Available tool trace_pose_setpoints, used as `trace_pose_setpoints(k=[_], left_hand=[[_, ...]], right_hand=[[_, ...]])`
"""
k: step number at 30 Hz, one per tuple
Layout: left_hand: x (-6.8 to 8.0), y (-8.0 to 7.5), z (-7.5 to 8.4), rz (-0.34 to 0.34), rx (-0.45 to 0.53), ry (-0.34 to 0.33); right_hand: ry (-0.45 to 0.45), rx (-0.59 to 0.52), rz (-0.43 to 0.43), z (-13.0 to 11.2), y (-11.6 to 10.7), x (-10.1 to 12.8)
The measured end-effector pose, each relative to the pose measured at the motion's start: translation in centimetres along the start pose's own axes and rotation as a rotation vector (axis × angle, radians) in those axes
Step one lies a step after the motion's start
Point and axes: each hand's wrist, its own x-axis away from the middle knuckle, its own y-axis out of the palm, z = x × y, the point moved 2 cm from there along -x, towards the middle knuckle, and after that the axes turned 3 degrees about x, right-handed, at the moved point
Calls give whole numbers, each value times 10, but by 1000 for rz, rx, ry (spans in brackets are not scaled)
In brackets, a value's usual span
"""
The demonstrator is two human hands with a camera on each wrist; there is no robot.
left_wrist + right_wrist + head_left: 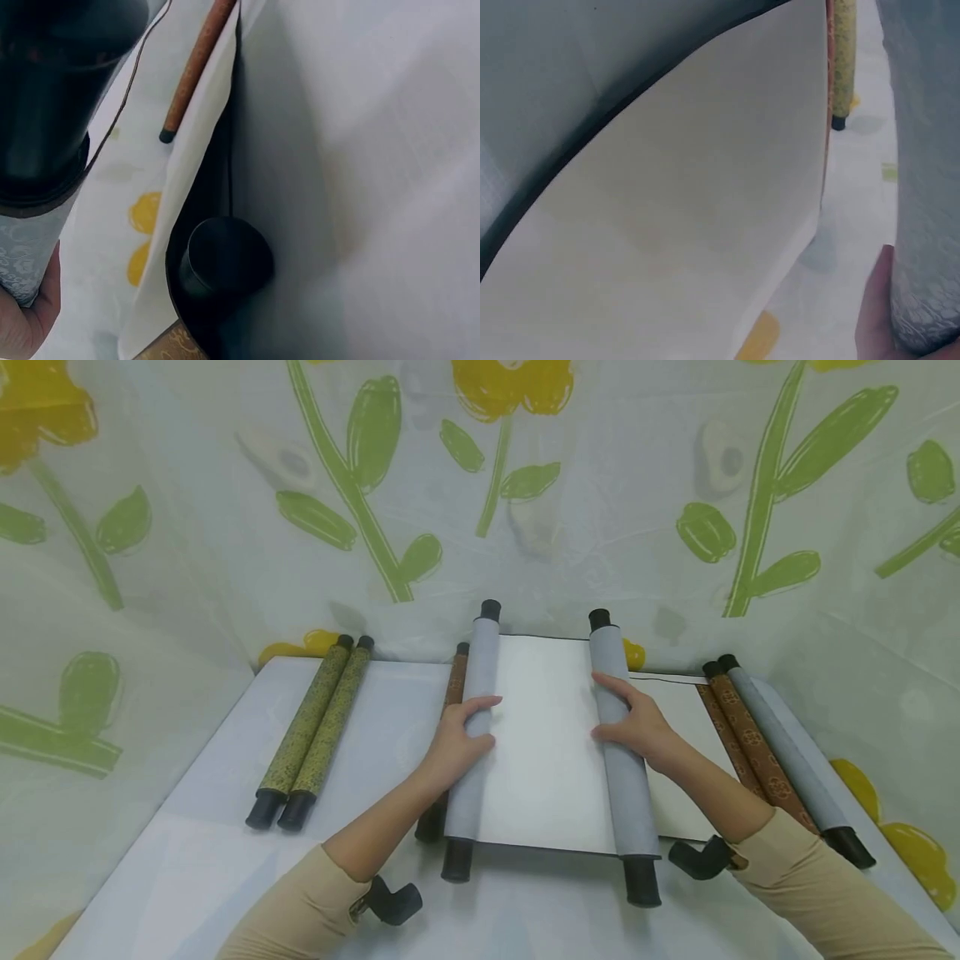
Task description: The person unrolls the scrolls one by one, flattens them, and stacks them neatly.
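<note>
A grey scroll lies half unrolled in the middle of the white table, its blank sheet spread between two rolled ends. My left hand grips the left roll, fingers over its top and thumb against the sheet side. My right hand curls over the right roll. Both rolls carry black end caps. In the left wrist view the grey patterned roll sits against my palm. The right wrist view shows the grey roll beside my thumb.
Two green-gold scrolls lie side by side at the left. A brown scroll sits under the left roll. At the right, another opened sheet, brown patterned rolls and a grey roll. A flower-print cloth hangs behind.
</note>
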Motion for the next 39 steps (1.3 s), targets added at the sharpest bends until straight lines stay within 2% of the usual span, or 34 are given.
trace_pose_setpoints(k=[6,14,19,28,39], left_hand=[[0,-1,-1,-2,-5,-7],[-1,-3,-6,3,-24,-44],[-3,-3,-8,-2,-35,-75],[-3,-5,-4,2,-51,-44],[1,-10,-3,-18,-61,-65]], right_hand=[[8,5,-44,0,-3,1],[35,-16,-14,2,-3,2],[41,16,2,2,-2,3],[23,25,13,1,-2,1],[25,40,-11,1,-5,2]])
